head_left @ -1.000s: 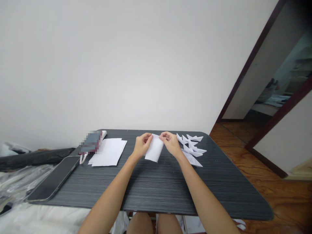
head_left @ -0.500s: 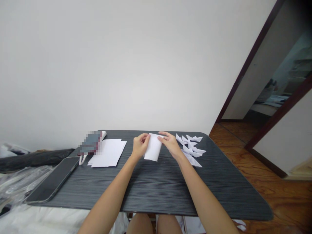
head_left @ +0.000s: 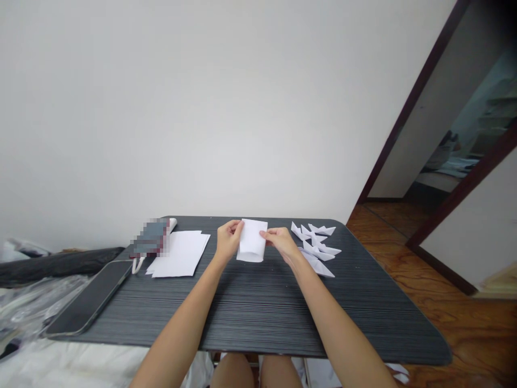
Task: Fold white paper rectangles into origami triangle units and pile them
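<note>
Both my hands hold one folded white paper sheet (head_left: 252,240) just above the far half of a dark ribbed table (head_left: 258,307). My left hand (head_left: 226,240) pinches its left edge with closed fingers. My right hand (head_left: 278,241) pinches its right edge, fingers curled. The sheet stands nearly upright, its lower edge near the tabletop. Right of my right hand lies a cluster of several folded white paper shapes (head_left: 317,245). A stack of flat white sheets (head_left: 180,253) lies to the left of my left hand.
A dark phone (head_left: 91,299) lies at the table's left edge beside a blurred red-and-grey object (head_left: 151,238). A white wall stands behind the table. Wooden floor (head_left: 444,280) and a dark-framed doorway (head_left: 456,134) are at right. Plastic wrap and dark cloth lie at left.
The paper has turned from slanting down-left toward more upright, and both hands have slid from its top corners to its side edges.
</note>
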`<state>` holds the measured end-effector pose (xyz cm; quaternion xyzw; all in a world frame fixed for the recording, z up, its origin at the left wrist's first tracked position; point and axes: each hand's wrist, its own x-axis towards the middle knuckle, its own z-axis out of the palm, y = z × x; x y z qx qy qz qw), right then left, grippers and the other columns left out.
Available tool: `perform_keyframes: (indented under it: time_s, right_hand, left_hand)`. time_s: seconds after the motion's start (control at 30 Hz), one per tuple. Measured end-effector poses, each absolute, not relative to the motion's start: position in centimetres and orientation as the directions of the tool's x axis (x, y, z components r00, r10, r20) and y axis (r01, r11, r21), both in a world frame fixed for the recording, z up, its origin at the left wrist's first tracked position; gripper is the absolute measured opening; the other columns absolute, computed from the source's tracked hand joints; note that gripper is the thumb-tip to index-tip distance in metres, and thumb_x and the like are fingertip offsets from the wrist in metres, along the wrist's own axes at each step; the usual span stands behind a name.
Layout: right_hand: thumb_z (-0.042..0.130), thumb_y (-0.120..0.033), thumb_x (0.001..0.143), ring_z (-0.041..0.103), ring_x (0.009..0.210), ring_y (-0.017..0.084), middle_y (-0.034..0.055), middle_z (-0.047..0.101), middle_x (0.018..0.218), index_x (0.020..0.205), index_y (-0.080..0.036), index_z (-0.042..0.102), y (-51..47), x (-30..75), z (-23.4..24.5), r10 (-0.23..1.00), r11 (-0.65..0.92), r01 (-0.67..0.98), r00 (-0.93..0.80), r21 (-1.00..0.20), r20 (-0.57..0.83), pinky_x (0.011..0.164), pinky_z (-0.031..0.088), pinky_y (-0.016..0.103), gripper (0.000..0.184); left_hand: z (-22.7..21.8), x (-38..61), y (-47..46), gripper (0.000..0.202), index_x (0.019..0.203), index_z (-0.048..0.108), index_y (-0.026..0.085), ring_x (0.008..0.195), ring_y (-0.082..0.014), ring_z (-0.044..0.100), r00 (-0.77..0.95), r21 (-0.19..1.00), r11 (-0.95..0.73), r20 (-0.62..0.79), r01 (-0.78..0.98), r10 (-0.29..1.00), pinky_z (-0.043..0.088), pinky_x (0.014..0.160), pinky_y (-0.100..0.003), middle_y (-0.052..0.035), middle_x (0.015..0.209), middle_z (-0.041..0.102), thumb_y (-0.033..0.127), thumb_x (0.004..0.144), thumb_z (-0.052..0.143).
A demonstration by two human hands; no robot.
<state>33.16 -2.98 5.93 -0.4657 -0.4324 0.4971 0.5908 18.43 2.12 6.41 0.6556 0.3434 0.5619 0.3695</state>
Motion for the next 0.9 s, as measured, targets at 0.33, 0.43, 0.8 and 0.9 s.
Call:
perform_keyframes:
  time_s: [0.33,0.43,0.8,0.9]
  right_hand:
    - [0.069,-0.036,0.052,0.056,0.056,0.014,0.0046,0.064,0.062,0.063,-0.011,0.065,-3.2,32.8,5.8,0.996,0.049,-0.147,0.085,-0.988,0.037,0.059,0.045,0.027,0.027]
    - [0.068,-0.035,0.053,0.057,0.057,0.014,0.0051,0.065,0.064,0.065,-0.011,0.065,-3.2,32.9,5.7,1.0,-0.014,-0.141,-0.025,-0.99,-0.011,0.061,0.045,0.028,0.028]
    - [0.067,-0.033,0.054,0.054,0.046,0.01,0.004,0.062,0.05,0.058,-0.01,0.061,-3.4,31.4,5.3,0.997,-0.051,-0.063,-0.055,-0.997,-0.047,0.048,0.041,0.021,0.024]
    - [0.064,-0.032,0.057,0.057,0.048,0.012,0.0051,0.062,0.049,0.058,-0.01,0.059,-3.6,30.9,5.5,0.996,-0.056,-0.044,-0.069,-0.997,-0.053,0.044,0.038,0.019,0.023]
  left_hand:
    - [6.5,18.1,2.6,0.025,0.072,0.061,0.011,0.053,-0.0111,0.052,0.125,0.87,-0.493,0.488,0.012,0.864,0.037,0.047,-0.019,-0.0027,0.062,0.061,0.035,0.069,0.054]
    - [6.4,18.1,2.8,0.024,0.071,0.061,0.012,0.053,-0.011,0.052,0.101,0.872,-0.489,0.484,0.027,0.869,0.037,0.047,-0.019,-0.0028,0.062,0.061,0.035,0.068,0.054]
    - [6.9,17.5,3.2,0.024,0.068,0.061,0.012,0.053,-0.0109,0.052,0.002,0.86,-0.503,0.505,0.086,0.863,0.037,0.048,-0.019,-0.0024,0.061,0.061,0.035,0.068,0.053]
    - [6.8,17.3,3.4,0.025,0.068,0.061,0.012,0.054,-0.0116,0.053,-0.048,0.865,-0.492,0.498,0.103,0.866,0.037,0.049,-0.019,-0.0031,0.061,0.062,0.035,0.067,0.054]
